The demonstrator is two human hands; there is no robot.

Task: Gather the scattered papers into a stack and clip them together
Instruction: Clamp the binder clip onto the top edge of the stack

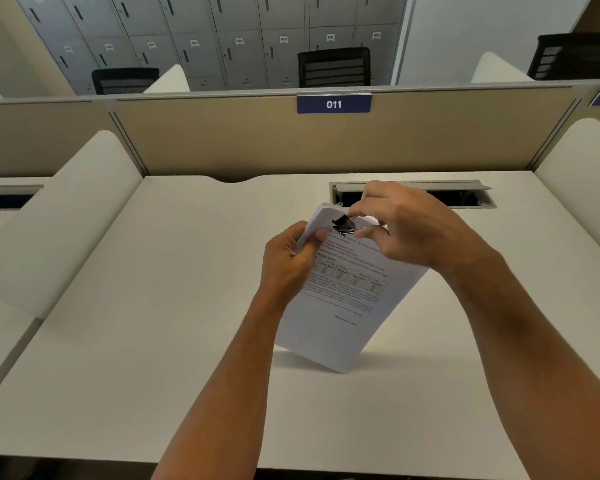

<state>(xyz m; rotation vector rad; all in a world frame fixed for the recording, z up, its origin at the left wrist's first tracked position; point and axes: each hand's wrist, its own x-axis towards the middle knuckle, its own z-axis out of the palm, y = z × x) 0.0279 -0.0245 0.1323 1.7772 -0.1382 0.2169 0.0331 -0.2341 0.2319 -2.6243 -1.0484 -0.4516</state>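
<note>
A stack of printed white papers is held tilted above the white desk, its lower corner close to the desk top. My left hand grips the stack's upper left edge, thumb on the top sheet. A black binder clip sits at the stack's top edge. My right hand pinches the clip's wire handles between thumb and fingers.
An open cable tray is set into the desk behind my hands. A beige partition with a blue sign "011" closes the back. White side dividers stand left and right. Black chairs and grey lockers lie beyond.
</note>
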